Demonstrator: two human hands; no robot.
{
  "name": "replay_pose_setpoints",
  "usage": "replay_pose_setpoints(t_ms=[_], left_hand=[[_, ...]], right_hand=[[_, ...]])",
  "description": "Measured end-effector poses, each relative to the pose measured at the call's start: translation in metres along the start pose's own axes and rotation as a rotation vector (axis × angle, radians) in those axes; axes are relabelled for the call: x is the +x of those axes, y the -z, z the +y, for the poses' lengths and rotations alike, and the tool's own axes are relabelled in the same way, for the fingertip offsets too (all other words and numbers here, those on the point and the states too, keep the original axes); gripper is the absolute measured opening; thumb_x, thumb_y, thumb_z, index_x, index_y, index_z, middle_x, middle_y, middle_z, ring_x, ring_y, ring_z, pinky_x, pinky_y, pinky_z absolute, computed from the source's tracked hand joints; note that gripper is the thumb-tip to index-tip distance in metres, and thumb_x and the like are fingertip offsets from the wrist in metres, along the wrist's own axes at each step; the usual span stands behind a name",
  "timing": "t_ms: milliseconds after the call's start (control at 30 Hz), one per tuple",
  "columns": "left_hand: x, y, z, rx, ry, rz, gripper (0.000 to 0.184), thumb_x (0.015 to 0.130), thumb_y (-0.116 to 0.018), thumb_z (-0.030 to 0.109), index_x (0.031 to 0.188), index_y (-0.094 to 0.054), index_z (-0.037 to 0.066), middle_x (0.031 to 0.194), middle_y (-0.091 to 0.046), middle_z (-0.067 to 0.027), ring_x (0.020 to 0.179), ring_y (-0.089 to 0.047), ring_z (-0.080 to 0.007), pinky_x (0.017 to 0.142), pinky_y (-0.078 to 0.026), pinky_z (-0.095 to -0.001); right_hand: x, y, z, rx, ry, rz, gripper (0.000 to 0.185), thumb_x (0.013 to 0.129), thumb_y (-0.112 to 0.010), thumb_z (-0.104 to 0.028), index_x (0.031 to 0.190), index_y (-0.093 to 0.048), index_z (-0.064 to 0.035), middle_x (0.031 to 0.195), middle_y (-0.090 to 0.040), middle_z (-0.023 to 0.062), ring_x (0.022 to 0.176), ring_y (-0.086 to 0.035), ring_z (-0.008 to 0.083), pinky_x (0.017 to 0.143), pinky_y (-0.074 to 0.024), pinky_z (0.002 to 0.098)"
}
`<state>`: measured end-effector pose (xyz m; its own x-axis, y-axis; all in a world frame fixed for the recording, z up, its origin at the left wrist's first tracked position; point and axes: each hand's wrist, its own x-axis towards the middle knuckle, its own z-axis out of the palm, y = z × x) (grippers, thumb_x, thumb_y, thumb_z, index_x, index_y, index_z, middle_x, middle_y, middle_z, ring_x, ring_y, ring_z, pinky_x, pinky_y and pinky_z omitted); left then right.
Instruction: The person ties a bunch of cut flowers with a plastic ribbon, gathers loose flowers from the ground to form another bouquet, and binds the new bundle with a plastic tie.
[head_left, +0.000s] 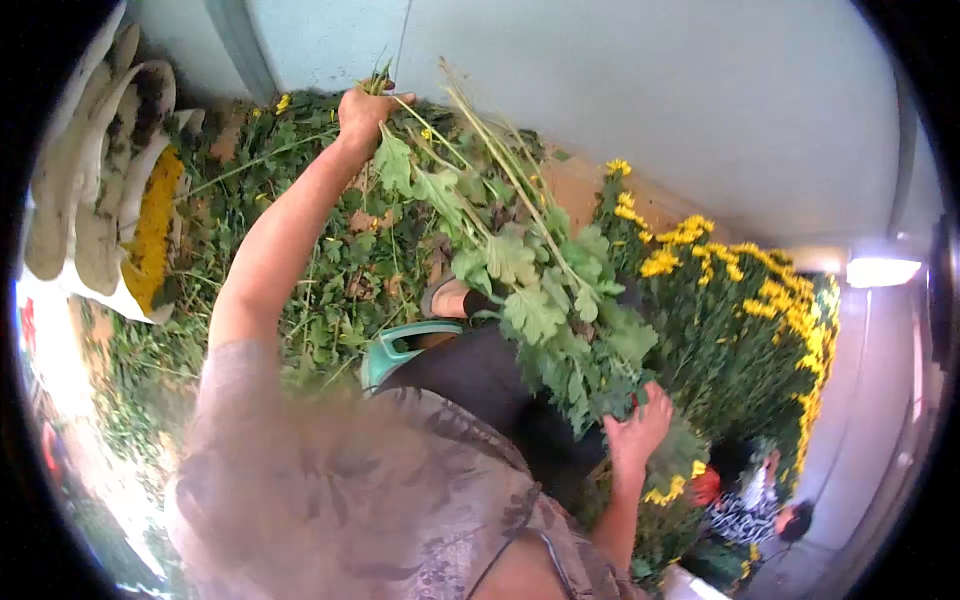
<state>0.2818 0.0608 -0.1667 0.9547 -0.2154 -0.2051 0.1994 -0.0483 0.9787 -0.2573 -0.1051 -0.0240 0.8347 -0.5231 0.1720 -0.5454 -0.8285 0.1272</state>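
Note:
My left hand [365, 115], at the upper left, is closed around a small bunch of green stem ends [378, 82]. Long leafy stems [535, 295] slant from near that hand down to the right, across my dark-clad leg. At their lower leafy end, my right hand [642, 430] has its fingers and thumb closed around the foliage. A small bit of red shows by its fingertips, too small to make out.
Cut leaves and stems [320, 290] cover the floor at left. Yellow-flowered stems [740, 310] are heaped at right, beside a pale wall [650, 110]. Whitish sacks [100, 180] stand far left. A green plastic object [385, 355] lies beneath me. Another person [750, 515] appears lower right.

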Motion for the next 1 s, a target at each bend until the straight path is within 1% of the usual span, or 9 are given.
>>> replay_pose_setpoints(t_ms=[200,333,467,567,667,700,733,833,1000], left_hand=[[-0.063,-0.019,0.097,0.246,0.221,-0.357,0.06,0.077,-0.076,0.033,0.122,-0.057,0.0,0.093,-0.063,-0.0114,0.088,-0.058,-0.0212,0.079,-0.052,-0.0384],[-0.031,0.014,0.125,0.122,-0.008,-0.279,0.04,0.076,-0.074,0.01,0.114,-0.06,0.003,0.085,-0.061,-0.0103,0.063,-0.061,-0.0217,0.05,-0.056,-0.0339],[-0.055,-0.003,0.114,0.377,0.191,-0.672,0.037,0.076,-0.074,0.017,0.111,-0.063,0.008,0.097,-0.062,-0.0089,0.09,-0.058,-0.0211,0.082,-0.047,-0.038],[0.008,0.097,0.128,0.315,-0.378,-0.3,0.043,0.08,-0.069,0.032,0.11,-0.062,0.002,0.103,-0.062,-0.0107,0.088,-0.06,-0.024,0.081,-0.048,-0.0384],[0.155,0.288,0.11,0.345,-0.081,0.373,0.05,0.079,-0.067,0.038,0.103,-0.064,-0.006,0.101,-0.067,-0.0133,0.091,-0.064,-0.0272,0.081,-0.05,-0.0378],[0.139,0.313,0.121,1.0,-0.021,0.661,0.052,0.074,-0.07,0.043,0.096,-0.069,-0.004,0.098,-0.069,-0.0157,0.096,-0.064,-0.0292,0.086,-0.048,-0.037],[0.105,0.306,0.138,1.221,0.1,0.386,0.067,0.068,-0.073,0.047,0.118,-0.061,0.003,0.112,-0.064,-0.0182,0.109,-0.059,-0.0321,0.091,-0.045,-0.041],[0.032,0.225,0.118,1.584,0.273,0.537,0.09,0.072,-0.07,0.046,0.145,-0.025,0.017,0.135,-0.048,-0.0191,0.123,-0.048,-0.0344,0.099,-0.04,-0.045],[0.097,0.101,-0.049,1.405,-0.595,-0.256,0.061,0.084,-0.06,0.044,0.137,-0.045,0.016,0.126,-0.054,-0.0207,0.108,-0.056,-0.0359,0.09,-0.048,-0.0429]], right_hand=[[-0.032,-0.02,0.042,0.025,-0.072,0.114,0.061,0.055,-0.079,-0.017,0.107,-0.052,0.0009,0.113,-0.055,0.0185,0.102,-0.053,0.0383,0.087,-0.043,0.0495],[-0.008,0.001,0.003,0.039,0.012,0.061,0.058,0.056,-0.077,-0.015,0.106,-0.052,0.0027,0.112,-0.055,0.0195,0.103,-0.053,0.0376,0.089,-0.0419,0.0492],[-0.026,-0.004,0.018,0.09,-0.143,0.05,0.06,0.054,-0.077,-0.012,0.104,-0.05,0.004,0.111,-0.054,0.0183,0.103,-0.053,0.0377,0.09,-0.0416,0.0486],[-0.032,0.001,0.022,0.021,-0.089,0.039,0.058,0.051,-0.079,-0.01,0.1,-0.051,0.0047,0.111,-0.053,0.0175,0.102,-0.053,0.0377,0.088,-0.0421,0.0478],[-0.039,-0.01,0.029,0.016,-0.13,0.039,0.057,0.047,-0.081,-0.008,0.096,-0.054,0.0048,0.112,-0.053,0.0173,0.105,-0.051,0.0374,0.09,-0.0417,0.046],[-0.042,-0.011,0.032,0.02,-0.204,-0.007,0.058,0.047,-0.082,-0.009,0.097,-0.055,0.0046,0.113,-0.053,0.0174,0.107,-0.05,0.0372,0.09,-0.0414,0.0455],[-0.038,-0.007,0.027,-0.009,-0.147,0.048,0.067,0.046,-0.083,-0.011,0.104,-0.054,0.0035,0.115,-0.053,0.0166,0.108,-0.05,0.0367,0.091,-0.0413,0.0447],[-0.03,0.001,0.017,0.026,-0.184,-0.009,0.056,0.049,-0.076,-0.01,0.099,-0.056,0.0038,0.117,-0.056,0.0159,0.108,-0.053,0.038,0.093,-0.0419,0.0474],[-0.043,0.024,0.027,-0.076,-0.21,0.056,0.072,0.054,-0.08,-0.02,0.119,-0.051,-0.0079,0.121,-0.054,0.0117,0.112,-0.051,0.0317,0.096,-0.0391,0.0444]])
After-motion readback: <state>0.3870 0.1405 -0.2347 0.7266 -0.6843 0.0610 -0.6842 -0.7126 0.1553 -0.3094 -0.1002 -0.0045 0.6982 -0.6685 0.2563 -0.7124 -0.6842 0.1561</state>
